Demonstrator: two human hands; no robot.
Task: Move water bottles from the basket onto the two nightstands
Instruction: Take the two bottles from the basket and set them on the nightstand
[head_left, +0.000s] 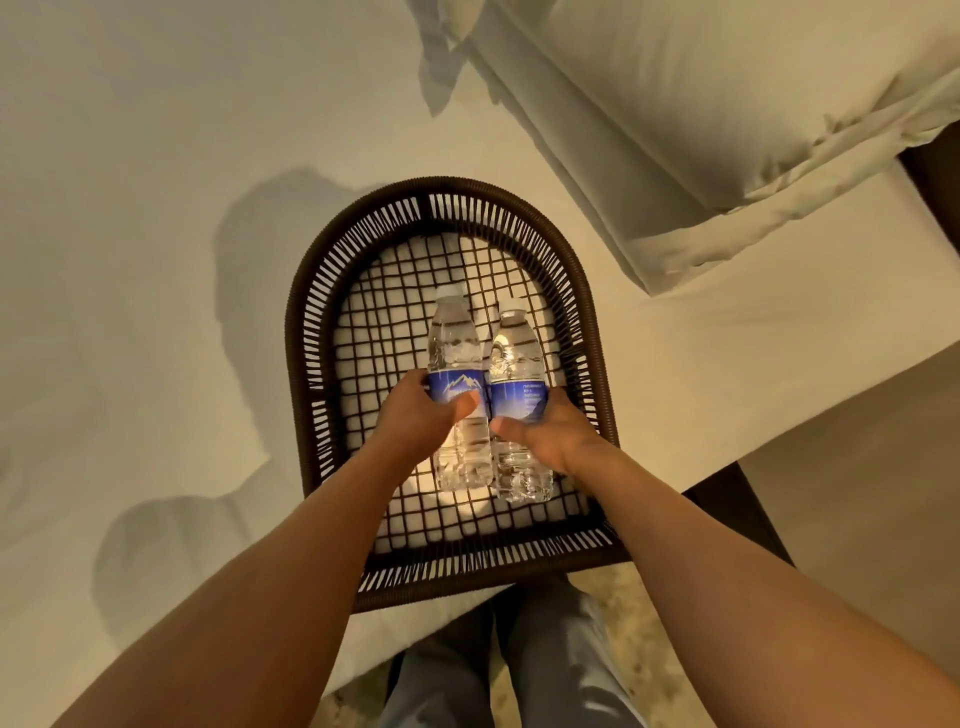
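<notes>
Two clear water bottles with blue labels lie side by side in a dark woven basket (311, 291) on the bed. My left hand (415, 421) wraps around the left bottle (456, 348) at its label. Around the label of the right bottle (514, 348) sits my right hand (550, 436). Both bottles point their caps away from me and still rest on the basket's mesh floor. No nightstand top is clearly in view.
The basket sits on a white bed sheet (156, 208) near the bed's edge. White pillows (727, 104) lie at the upper right. A dark wooden piece (737, 514) shows beside the bed at the right. My legs (498, 665) stand on a patterned floor.
</notes>
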